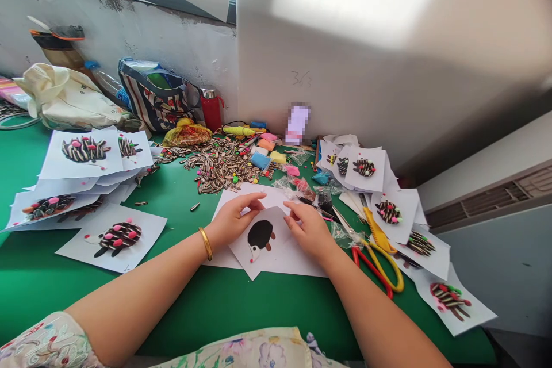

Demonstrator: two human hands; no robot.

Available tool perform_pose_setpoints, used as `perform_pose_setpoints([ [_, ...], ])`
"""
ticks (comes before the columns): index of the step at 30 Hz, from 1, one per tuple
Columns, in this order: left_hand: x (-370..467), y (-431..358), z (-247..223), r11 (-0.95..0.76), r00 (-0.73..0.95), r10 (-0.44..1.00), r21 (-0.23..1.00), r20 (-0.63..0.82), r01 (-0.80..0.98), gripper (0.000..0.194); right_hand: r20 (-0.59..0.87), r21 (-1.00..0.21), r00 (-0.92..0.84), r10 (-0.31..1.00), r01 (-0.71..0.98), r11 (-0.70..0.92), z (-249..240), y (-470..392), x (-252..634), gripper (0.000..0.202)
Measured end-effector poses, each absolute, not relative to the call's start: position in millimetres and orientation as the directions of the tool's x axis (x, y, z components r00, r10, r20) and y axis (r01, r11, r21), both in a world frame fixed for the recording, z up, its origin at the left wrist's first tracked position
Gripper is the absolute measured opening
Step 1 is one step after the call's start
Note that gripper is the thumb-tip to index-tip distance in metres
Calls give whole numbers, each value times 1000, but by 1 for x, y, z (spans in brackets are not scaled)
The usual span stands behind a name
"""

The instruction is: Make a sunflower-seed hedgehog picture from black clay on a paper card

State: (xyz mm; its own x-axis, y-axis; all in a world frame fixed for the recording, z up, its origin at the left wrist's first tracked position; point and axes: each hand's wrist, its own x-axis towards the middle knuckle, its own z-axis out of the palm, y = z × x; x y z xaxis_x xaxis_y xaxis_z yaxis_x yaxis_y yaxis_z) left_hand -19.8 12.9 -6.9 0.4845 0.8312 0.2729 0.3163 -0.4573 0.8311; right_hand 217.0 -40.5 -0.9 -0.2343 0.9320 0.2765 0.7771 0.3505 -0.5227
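A small white paper card (pixel 259 261) lies turned at an angle on a larger white sheet (pixel 297 264). On the card sits a hedgehog figure (pixel 260 234) with a black oval body, white snout, red nose and brown feet. My left hand (pixel 237 218), with a gold bangle at the wrist, curves beside the card's upper left edge, thumb and fingers apart. My right hand (pixel 311 233) rests at the card's right edge and covers its right corner. Its thumb and fingertips are also apart, with nothing visible between them.
Cards with seed-covered hedgehogs lie in stacks at left (pixel 80 169) and right (pixel 390 213). Loose sunflower seeds (pixel 224 161) and coloured clay packets (pixel 261 161) spread behind. Yellow-and-red-handled scissors (pixel 388 270) and a yellow cutter (pixel 377 230) lie right. A red bottle (pixel 211 110) stands behind.
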Motion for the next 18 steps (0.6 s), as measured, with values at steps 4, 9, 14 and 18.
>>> perform_pose_setpoints([
  [4, -21, 15, -9, -489, 498, 821, 795, 279, 359, 39, 228, -540, -223, 948, 781, 314, 0, -40, 216, 20],
  [9, -25, 21, -5, -443, 431, 875, 725, 221, 528, 37, 162, -519, -74, 984, 842, 148, 2, -39, 222, 22],
  [14, -28, 23, -3, -457, 415, 881, 637, 227, 621, 33, 99, -437, 4, 995, 898, 40, 4, -40, 225, 19],
  [18, -27, 24, -4, -498, 460, 858, 584, 228, 641, 31, 72, -387, 16, 997, 922, 13, 3, -40, 223, 18],
])
